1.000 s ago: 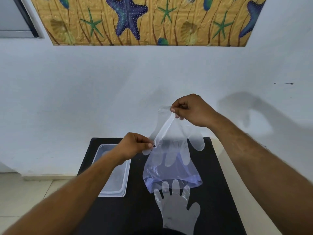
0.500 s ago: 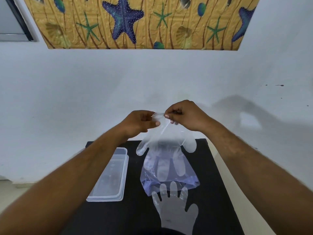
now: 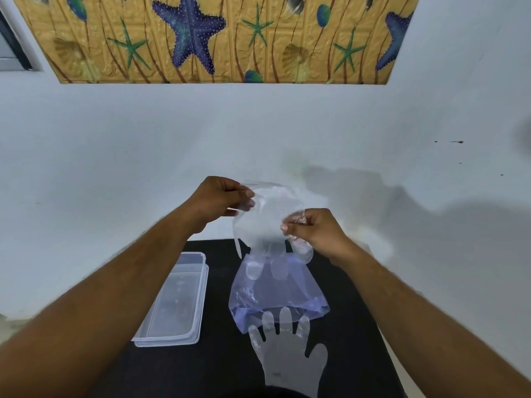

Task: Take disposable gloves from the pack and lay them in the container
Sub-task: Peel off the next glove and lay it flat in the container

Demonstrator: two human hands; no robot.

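Both hands pinch a clear plastic glove (image 3: 263,216) above a black tabletop (image 3: 218,366): the left hand (image 3: 219,201) has a clenched grip on its upper edge, the right hand (image 3: 311,228) on its side. Below hangs or lies the bluish pack (image 3: 275,294), glove fingers showing inside. Another glove (image 3: 290,357) lies flat in front of it. Left of the pack sits a clear container (image 3: 175,303), which looks empty. No writing is readable

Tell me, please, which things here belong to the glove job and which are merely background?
Job: clear plastic glove pinched by left hand and right hand; bluish plastic pack; clear rectangular container; flat clear glove.
Background: starfish wall panel; black table.
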